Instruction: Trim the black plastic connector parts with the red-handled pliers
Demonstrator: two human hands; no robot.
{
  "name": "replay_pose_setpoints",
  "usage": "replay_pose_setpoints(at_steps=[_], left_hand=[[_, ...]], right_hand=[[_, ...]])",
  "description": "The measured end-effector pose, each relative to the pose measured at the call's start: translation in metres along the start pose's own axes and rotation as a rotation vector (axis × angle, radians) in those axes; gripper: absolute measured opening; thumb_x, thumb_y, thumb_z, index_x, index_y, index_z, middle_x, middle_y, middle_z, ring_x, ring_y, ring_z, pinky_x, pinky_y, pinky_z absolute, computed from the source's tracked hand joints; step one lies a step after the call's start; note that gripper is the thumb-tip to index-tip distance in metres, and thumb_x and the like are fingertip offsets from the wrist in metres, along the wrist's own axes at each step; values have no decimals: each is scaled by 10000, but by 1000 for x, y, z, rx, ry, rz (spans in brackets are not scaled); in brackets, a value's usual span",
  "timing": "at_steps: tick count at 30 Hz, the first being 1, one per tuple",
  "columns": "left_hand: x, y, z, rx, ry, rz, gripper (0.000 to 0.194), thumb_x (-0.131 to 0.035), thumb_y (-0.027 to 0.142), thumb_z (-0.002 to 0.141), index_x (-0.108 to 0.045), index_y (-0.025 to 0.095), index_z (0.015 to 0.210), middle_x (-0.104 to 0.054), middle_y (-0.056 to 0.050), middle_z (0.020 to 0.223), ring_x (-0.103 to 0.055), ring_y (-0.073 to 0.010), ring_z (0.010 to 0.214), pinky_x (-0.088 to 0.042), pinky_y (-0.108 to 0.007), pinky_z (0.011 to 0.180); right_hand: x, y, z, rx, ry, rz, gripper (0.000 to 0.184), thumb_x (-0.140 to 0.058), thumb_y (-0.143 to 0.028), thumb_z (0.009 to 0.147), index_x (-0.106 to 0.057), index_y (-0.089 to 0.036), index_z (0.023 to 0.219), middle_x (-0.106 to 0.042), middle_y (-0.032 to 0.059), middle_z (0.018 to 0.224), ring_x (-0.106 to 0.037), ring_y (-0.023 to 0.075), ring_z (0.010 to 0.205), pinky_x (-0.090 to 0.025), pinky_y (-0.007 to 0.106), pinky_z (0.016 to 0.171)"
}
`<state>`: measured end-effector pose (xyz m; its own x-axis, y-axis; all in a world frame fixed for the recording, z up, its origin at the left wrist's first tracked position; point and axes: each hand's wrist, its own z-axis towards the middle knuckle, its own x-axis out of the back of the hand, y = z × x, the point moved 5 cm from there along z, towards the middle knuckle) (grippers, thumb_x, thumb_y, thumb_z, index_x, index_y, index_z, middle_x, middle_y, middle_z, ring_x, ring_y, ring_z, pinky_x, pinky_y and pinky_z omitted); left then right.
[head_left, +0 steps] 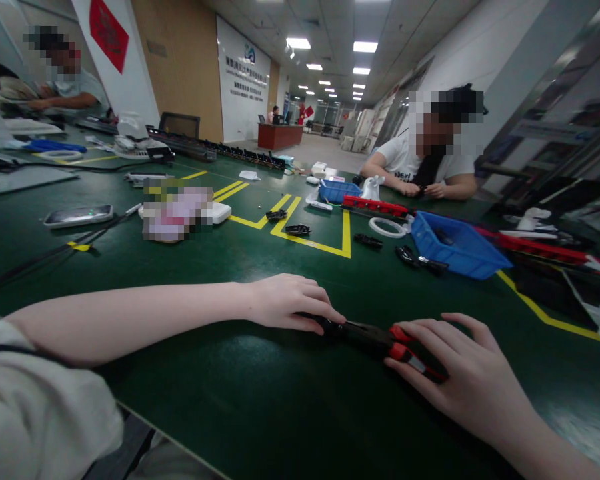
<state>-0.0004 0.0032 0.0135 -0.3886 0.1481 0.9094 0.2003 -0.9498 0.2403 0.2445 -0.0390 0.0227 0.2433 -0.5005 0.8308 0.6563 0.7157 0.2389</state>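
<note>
A long black and red strip-shaped part [375, 339] lies on the green table [260, 400] right in front of me. My left hand [287, 301] rests over its black left end, fingers curled down onto it. My right hand [463, 363] presses on its red right end, fingertips bent around the red piece. Both forearms lie low on the table. The part's underside and both ends are hidden by my fingers.
A blue bin [453, 243] stands behind to the right, with small black parts [423, 261] and a white ring [387, 228] beside it. Yellow tape lines [313, 241] cross the table. A person sits opposite by another blue bin [339, 191]; another sits far left. A phone [79, 215] lies left.
</note>
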Motion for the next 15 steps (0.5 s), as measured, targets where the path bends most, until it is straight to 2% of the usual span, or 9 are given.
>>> replay_pose_setpoints(at_steps=[6,10,12,14,15], left_hand=[[-3,-2,-1,27,-13,-14,345,-617,272,977,-621,191,1313,-692,-104,1201,-652,-223,1057,-510,-312,896],[5,1,3,-10,102,26,363,-637,326,956,-638,157,1277,-686,-127,1252,-646,-245,1131,-459,-399,1050],[17,17,2,-47,205,61,331,-600,355,967,-666,172,1235,-692,-119,1260,-650,-244,1148,-420,-432,1112],[27,48,-4,-133,260,71,253,-528,327,993,-712,280,1159,-754,-37,1137,-699,-204,1032,-481,-388,1049],[32,68,-9,-197,274,47,258,-511,366,996,-715,352,1154,-770,4,1075,-716,-191,963,-528,-362,982]], right_hand=[[2,-4,3,41,2,-45,325,-589,-427,933,-620,-162,1119,-737,101,971,-696,252,812,-425,479,883],[3,-6,4,26,4,-39,307,-587,-425,938,-622,-165,1097,-738,97,968,-698,249,816,-421,474,883],[4,-7,4,3,7,-28,295,-583,-425,941,-622,-171,1085,-742,96,969,-699,249,819,-423,474,881],[4,-6,3,-18,9,-9,291,-588,-425,937,-620,-178,1087,-747,93,973,-701,249,821,-424,475,880],[4,-6,3,-26,6,0,292,-593,-425,934,-620,-180,1091,-749,91,977,-702,249,824,-423,477,883]])
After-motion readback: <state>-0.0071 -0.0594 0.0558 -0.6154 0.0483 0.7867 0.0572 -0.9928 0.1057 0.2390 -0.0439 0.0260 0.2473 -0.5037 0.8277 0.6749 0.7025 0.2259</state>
